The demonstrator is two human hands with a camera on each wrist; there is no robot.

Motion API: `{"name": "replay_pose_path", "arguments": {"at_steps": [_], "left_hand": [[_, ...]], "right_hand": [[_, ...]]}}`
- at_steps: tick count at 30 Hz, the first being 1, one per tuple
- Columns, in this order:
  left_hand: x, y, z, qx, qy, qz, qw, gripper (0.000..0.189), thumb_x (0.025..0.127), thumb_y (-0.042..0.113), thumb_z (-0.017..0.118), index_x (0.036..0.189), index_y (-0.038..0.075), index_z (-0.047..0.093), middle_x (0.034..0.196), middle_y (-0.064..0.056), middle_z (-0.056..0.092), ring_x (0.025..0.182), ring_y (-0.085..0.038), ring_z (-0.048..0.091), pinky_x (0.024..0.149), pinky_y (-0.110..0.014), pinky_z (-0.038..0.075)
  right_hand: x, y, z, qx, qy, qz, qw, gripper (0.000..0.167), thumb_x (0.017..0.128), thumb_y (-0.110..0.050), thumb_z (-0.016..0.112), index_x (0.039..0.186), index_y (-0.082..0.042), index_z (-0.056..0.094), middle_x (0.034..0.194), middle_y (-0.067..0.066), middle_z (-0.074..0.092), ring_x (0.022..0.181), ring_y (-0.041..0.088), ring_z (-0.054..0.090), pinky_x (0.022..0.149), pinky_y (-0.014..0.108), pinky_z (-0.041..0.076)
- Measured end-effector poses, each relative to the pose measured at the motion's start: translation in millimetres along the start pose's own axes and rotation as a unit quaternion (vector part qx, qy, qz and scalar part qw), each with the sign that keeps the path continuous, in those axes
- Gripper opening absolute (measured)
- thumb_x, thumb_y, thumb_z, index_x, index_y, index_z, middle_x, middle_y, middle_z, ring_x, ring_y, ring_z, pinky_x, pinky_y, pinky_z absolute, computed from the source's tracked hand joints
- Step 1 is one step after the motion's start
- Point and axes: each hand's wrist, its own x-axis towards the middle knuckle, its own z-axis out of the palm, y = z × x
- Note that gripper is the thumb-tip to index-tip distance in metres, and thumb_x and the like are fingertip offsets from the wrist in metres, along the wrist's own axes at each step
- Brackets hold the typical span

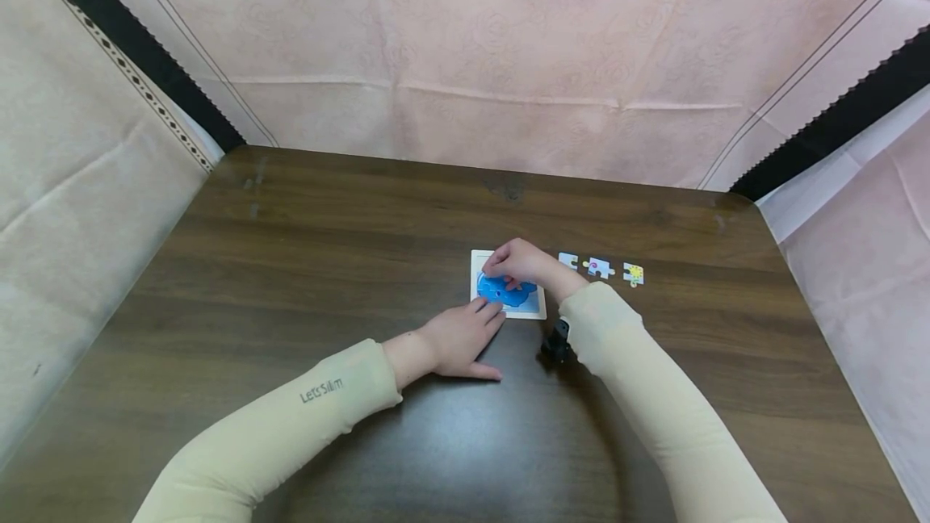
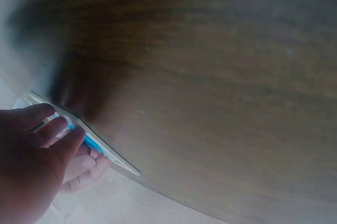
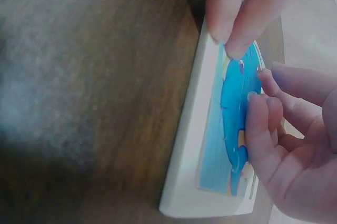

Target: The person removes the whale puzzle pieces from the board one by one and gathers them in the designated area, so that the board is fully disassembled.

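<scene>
Puzzle board [image 1: 534,315], white-rimmed with a blue picture [image 1: 501,290], lies flat on the dark wooden counter [image 1: 327,265], right of centre in the head view. The left hand [image 1: 465,337] reaches it with straight fingers, their tips on its near edge and the thumb spread well apart from them. The right hand [image 1: 526,261] is bent over the board, fingers curled toward the thumb above the blue picture. Just beside it, to the right, three small puzzle pieces [image 1: 599,268] lie in a row on the counter, apart from one another. Both arms wear pale yellow sleeves [image 1: 647,394]; pink cloth [image 1: 508,39] stands behind the counter.

In the left wrist view, the left hand's fingertips rest on the board, with blue showing beside them and the right hand's fingers beyond.

In the right wrist view, two left-hand fingers press the near edge and the picture, while the right hand's curled fingers meet the picture's far side; whether they grip a piece, I cannot tell.
</scene>
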Motion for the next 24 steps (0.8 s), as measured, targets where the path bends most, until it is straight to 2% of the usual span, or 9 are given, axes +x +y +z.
{"name": "replay_pose_path", "arguments": {"at_steps": [9, 16, 24], "left_hand": [[1.3, -0.1, -4.2, -0.007, -0.003, 0.0, 1.0, 0.086, 0.084, 0.068, 0.046, 0.143, 0.006, 0.038, 0.147, -0.011, 0.037, 0.134, -0.025, 0.035, 0.105, -0.034, 0.04], [0.4, -0.5, -2.0, -0.002, -0.003, 0.0, 1.0, 0.087, 0.084, 0.069, 0.045, 0.144, 0.007, 0.036, 0.148, -0.01, 0.036, 0.134, -0.025, 0.035, 0.105, -0.033, 0.041], [0.9, -0.6, -0.2, 0.001, 0.0, 0.001, 1.0, 0.087, 0.084, 0.069, 0.045, 0.144, 0.007, 0.037, 0.148, -0.01, 0.036, 0.135, -0.025, 0.035, 0.104, -0.034, 0.041]], "right_hand": [[-2.3, -1.0, 1.2, 0.01, 0.001, -0.025, 0.9996, 0.017, 0.091, -0.018, 0.06, 0.1, -0.005, 0.065, 0.098, 0.01, 0.062, 0.073, 0.018, 0.053, 0.066, 0.022, 0.049], [-3.0, 0.0, 0.9, 0.002, 0.007, -0.025, 0.9997, 0.02, 0.091, -0.018, 0.06, 0.105, -0.006, 0.065, 0.103, 0.011, 0.064, 0.082, 0.019, 0.055, 0.069, 0.024, 0.05], [-4.4, 1.8, -0.5, 0.002, -0.003, -0.038, 0.9993, 0.02, 0.09, -0.014, 0.061, 0.107, -0.006, 0.065, 0.098, 0.011, 0.066, 0.083, 0.02, 0.056, 0.074, 0.025, 0.05]]}}
